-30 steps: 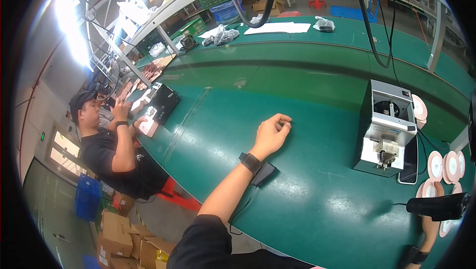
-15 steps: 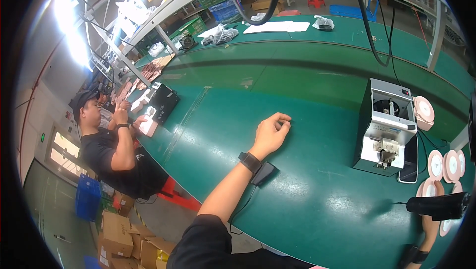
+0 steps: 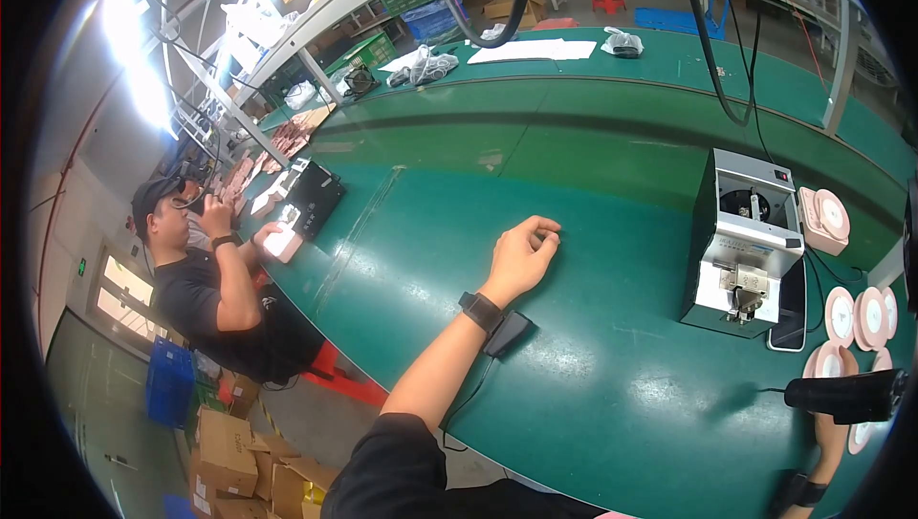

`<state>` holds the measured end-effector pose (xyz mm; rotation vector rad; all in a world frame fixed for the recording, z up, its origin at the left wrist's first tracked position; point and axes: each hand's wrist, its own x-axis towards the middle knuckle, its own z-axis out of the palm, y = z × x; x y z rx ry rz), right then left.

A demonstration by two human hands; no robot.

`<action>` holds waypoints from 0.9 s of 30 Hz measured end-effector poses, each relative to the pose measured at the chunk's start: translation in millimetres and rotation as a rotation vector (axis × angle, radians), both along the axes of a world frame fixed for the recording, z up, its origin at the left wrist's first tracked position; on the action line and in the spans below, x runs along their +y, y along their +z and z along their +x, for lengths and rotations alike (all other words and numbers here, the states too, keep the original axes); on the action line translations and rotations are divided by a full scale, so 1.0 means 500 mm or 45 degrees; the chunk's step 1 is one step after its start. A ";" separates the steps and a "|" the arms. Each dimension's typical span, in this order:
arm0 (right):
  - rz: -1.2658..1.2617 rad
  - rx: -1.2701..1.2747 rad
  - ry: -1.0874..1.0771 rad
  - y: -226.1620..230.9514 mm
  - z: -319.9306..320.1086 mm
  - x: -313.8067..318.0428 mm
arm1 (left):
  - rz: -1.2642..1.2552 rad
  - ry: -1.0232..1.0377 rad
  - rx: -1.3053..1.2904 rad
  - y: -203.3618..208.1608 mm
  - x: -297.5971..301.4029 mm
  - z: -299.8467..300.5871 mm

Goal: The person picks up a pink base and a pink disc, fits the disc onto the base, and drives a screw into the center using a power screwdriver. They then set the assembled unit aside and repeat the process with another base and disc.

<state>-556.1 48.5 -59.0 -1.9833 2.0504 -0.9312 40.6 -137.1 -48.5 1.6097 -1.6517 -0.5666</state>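
My left hand (image 3: 522,256) rests on the green tabletop, fingers loosely curled, with nothing visible in it. A black power adapter (image 3: 511,333) with a cord lies beside that wrist. At the far right, my right hand (image 3: 847,364) is at a group of pink discs with white centres (image 3: 871,316). A black cylindrical object (image 3: 845,397) covers most of this hand, so its grip cannot be made out. Left of the discs stands a grey and black benchtop machine (image 3: 748,247), a metal mechanism on its front.
A pink round piece (image 3: 830,216) sits behind the machine, a black-framed tray or device (image 3: 788,313) beside it. Cables hang above the bench. At the left, a co-worker (image 3: 206,270) handles a pink item (image 3: 283,244) near a black box (image 3: 316,199). Cardboard boxes (image 3: 228,450) stand on the floor.
The co-worker's head and raised hand have shifted slightly left. The pink round piece behind the machine sits a little farther right. My two hands show almost no movement.
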 end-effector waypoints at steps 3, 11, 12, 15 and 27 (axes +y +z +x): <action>-0.002 0.023 -0.002 0.003 0.003 0.001 | -0.018 -0.004 0.003 -0.003 0.000 0.001; -0.017 0.012 0.009 -0.005 -0.007 0.003 | -0.035 -0.012 -0.014 -0.002 -0.002 -0.001; -0.025 -0.005 0.016 -0.006 -0.006 0.002 | -0.035 -0.011 -0.011 -0.003 -0.002 0.000; -0.043 -0.002 0.025 -0.006 -0.005 0.001 | -0.021 -0.012 -0.005 -0.003 -0.002 0.003; -0.044 -0.114 0.005 0.004 0.003 -0.005 | -0.303 0.327 -0.506 0.032 0.020 0.040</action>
